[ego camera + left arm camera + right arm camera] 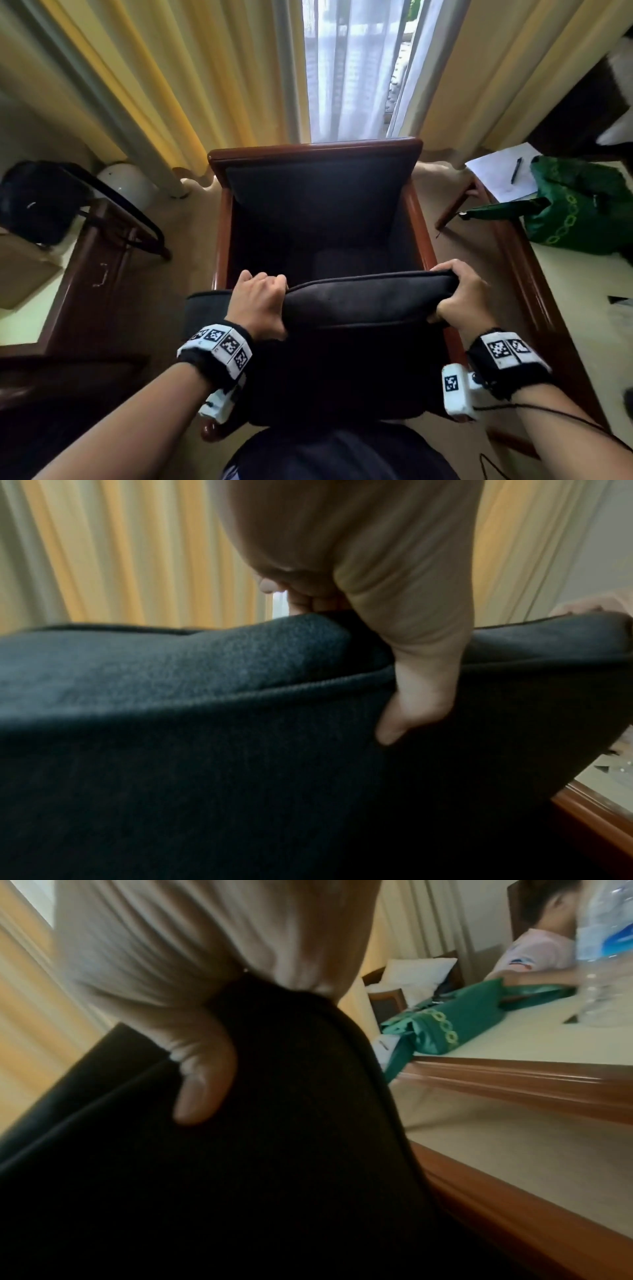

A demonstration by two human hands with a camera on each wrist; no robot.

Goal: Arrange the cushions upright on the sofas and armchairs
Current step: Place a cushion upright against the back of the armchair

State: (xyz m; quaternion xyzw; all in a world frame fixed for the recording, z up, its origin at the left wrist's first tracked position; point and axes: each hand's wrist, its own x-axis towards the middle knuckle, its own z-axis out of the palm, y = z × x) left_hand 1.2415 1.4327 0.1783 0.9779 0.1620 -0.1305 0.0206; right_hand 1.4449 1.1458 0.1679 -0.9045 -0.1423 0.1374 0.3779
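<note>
— Two hands on one cushion, nearest the camera. How do they hold it?

— The left hand (pixel 261 298) grasps the upper edge of the dark cushion (pixel 363 301), fingers curled over the top and thumb (pixel 407 712) pressed into the near face. The right hand (pixel 463 295) clamps the cushion's right corner the same way, its thumb (pixel 202 1085) flat against the cloth.

— What is the cushion like?

— Thick and rectangular, covered in a dark, finely napped fabric with a piped seam along the edges. It is held up over the front of the armchair's seat, its broad face toward the person, not lying down on the seat.

— And the armchair (pixel 315 150)?

— Boxy, with a glossy reddish-brown wooden frame and dark upholstered back and sides. It stands straight ahead, beyond the cushion.

— To the sides?

— At the right, a pale-topped table (pixel 582 308) with a moulded wooden rim, bearing a shiny green bag (pixel 579 212) with a chain pattern, and farther on a white sheet (pixel 503 178) with a pen (pixel 516 170). At the left, a dark wooden cabinet (pixel 99 274) with a black bag (pixel 37 202) on it.

— Farthest back?

— Yellow pleated curtains (pixel 154 68) flank a sheer white one (pixel 346 68) over the window.
</note>
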